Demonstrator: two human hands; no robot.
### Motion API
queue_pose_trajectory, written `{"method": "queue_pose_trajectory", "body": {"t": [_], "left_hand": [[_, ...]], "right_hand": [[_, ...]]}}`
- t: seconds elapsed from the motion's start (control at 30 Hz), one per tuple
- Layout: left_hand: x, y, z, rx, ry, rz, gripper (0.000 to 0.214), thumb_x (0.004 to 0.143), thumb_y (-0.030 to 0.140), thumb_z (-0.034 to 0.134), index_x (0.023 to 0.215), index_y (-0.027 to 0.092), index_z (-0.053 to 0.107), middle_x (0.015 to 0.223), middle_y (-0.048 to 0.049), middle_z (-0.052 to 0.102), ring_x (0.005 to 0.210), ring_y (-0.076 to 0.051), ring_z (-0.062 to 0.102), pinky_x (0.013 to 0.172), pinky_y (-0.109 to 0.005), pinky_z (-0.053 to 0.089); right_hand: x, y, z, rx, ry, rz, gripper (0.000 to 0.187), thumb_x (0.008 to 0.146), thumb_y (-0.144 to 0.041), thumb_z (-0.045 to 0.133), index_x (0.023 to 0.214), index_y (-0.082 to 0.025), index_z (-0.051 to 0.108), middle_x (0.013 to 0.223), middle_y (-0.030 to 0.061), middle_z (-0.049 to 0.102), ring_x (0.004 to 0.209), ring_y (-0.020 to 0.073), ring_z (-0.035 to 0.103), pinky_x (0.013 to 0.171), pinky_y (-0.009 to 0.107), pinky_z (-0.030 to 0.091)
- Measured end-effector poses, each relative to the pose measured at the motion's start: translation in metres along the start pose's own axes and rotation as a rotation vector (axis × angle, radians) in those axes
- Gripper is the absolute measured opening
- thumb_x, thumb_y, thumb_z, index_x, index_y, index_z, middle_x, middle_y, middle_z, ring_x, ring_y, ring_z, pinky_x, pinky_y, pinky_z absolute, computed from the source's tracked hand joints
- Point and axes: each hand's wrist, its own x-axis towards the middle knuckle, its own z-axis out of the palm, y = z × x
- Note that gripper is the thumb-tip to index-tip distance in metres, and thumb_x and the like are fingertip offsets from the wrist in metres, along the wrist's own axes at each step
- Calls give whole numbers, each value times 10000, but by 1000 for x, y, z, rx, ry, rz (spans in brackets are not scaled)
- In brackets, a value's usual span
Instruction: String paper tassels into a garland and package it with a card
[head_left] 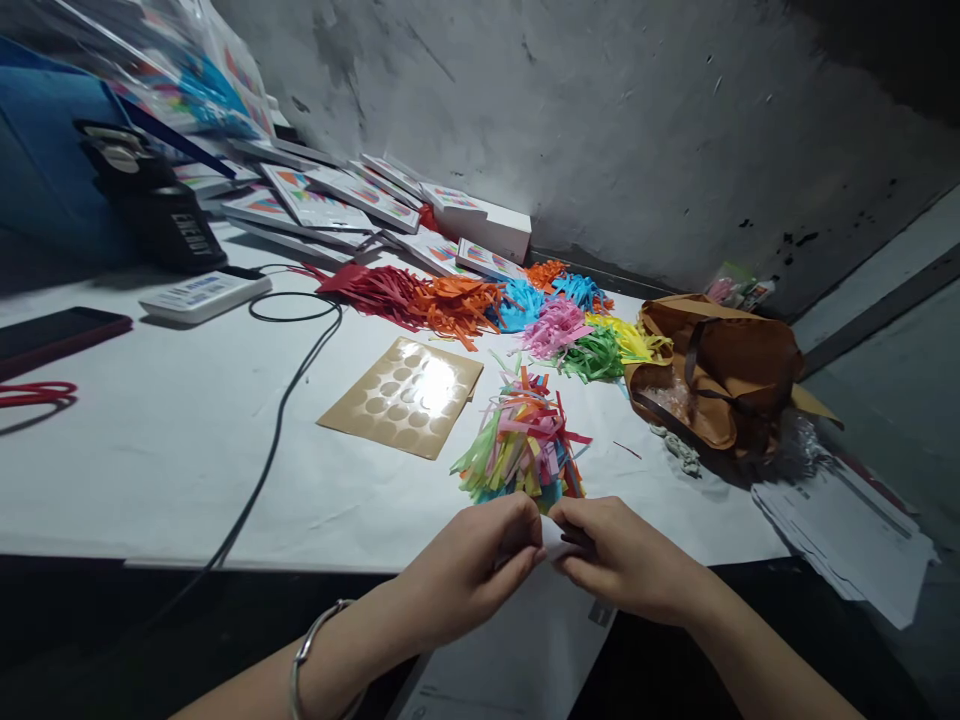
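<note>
The left hand [484,560] and right hand [634,560] are close together, both pinching a small white piece [553,540]; just beyond, multicoloured fringe [521,445] lies on the bench [172,480]. A black bottle [161,210] seems lettered "ENERGY"; a white device [204,298] bears illegible print.

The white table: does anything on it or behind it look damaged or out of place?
Yes. One thin dark-red strip lies alone, right of the multicoloured paper-strip bundle. Behind, the grey wall has dark spots, as if its paint were chipped.
</note>
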Motion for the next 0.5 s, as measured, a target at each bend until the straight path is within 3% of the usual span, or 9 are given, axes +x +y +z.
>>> {"method": "queue_pose_trajectory", "body": {"t": [0.1,0.17,0.27,0.33,0.4,0.5], "left_hand": [[0,0,-1,0,9,8,113,901,156,485,816,223,519,746,20,587,658,-147,497,627,-261,404],[-2,-1,0,7,7,-5,62,918,191,502,888,224,546,776,13,608,682,-157,518,649,-271,411],[-5,-3,3,-15,29,-57,284,965,283,506,1244,234,499,737,37,597,624,-159,493,610,-278,377],[-7,-5,4,-114,14,-74,378,998,309,463,1366,236,417,718,44,595,613,-158,495,598,-275,369],[-7,-6,2,-252,8,-89,351,1008,343,463,1342,236,453,734,32,609,651,-158,529,609,-268,386],[-6,-7,-3,-457,65,-214,383,940,461,597,1244,229,562,751,20,624,669,-160,555,608,-259,411]], "right_hand": [[-4,4,-4,103,-34,39,90,826,-172,654,896,-197,604,737,-66,526,666,97,447,585,210,305],[-6,7,-3,103,-11,83,59,854,-216,658,840,-188,609,700,-66,514,647,96,427,572,215,292],[-6,9,2,84,26,95,233,818,-215,715,709,-191,510,630,-88,434,604,83,363,545,214,251],[-7,10,3,132,-1,66,295,842,-285,724,689,-193,489,625,-89,413,599,80,359,541,214,246],[-10,10,3,166,-44,45,370,922,-376,646,654,-192,469,598,-87,367,573,78,340,533,220,233],[-19,11,0,117,-40,21,448,1003,-426,517,631,-194,427,572,-82,325,536,74,316,534,228,222]]}}
